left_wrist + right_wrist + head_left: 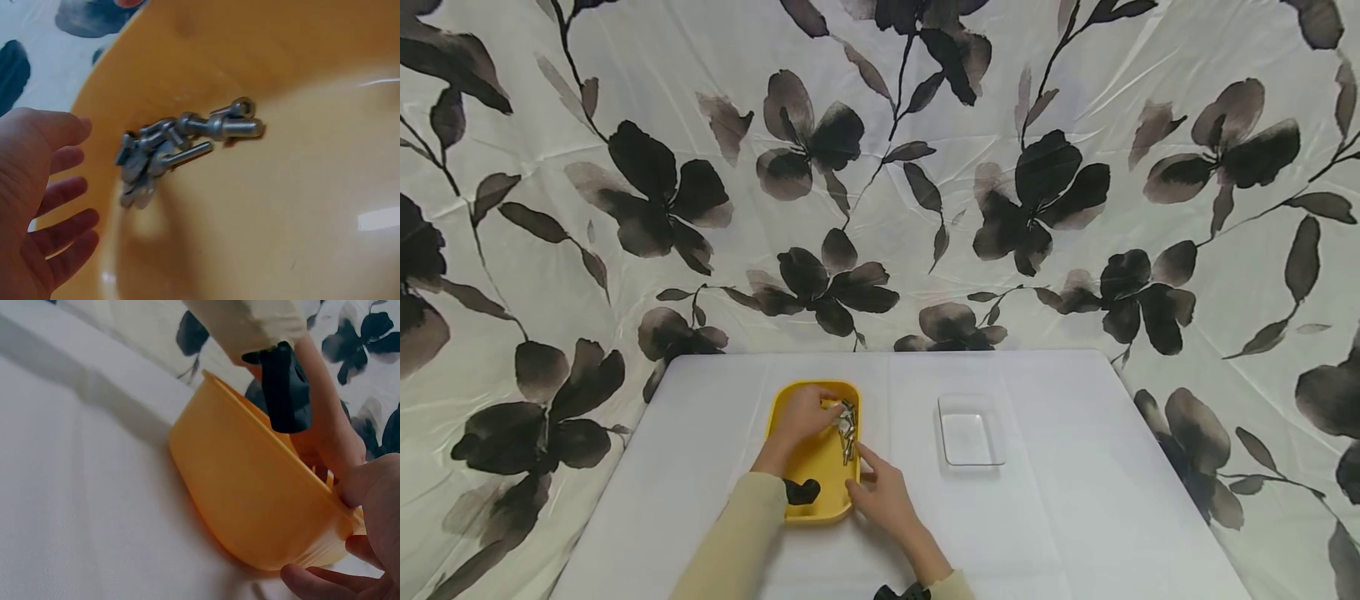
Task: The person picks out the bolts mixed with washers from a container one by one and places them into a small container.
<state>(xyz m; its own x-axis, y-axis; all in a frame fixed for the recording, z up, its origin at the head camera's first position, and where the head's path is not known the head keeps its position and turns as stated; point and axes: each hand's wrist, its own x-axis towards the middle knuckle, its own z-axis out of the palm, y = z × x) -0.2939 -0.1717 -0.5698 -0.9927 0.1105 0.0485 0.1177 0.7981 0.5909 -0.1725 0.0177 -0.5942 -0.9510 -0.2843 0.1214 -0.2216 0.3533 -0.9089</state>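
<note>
A yellow tray (827,507) lies on the white table (1075,517) with a small heap of several metal bolts (847,429) at its right wall. My left hand (808,414) reaches into the tray, fingers relaxed and holding nothing. In the left wrist view that hand (59,200) hovers just left of the bolts (172,147) on the tray floor (281,219). My right hand (868,477) grips the tray's near right rim. The right wrist view shows the right hand (340,534) with thumb on the rim and fingers under the tray wall (244,500).
A clear shallow rectangular dish (970,429) stands on the table to the right of the yellow tray. A floral cloth (880,167) hangs behind and around the table. My left forearm (284,387), with a black wrist strap, crosses above the tray.
</note>
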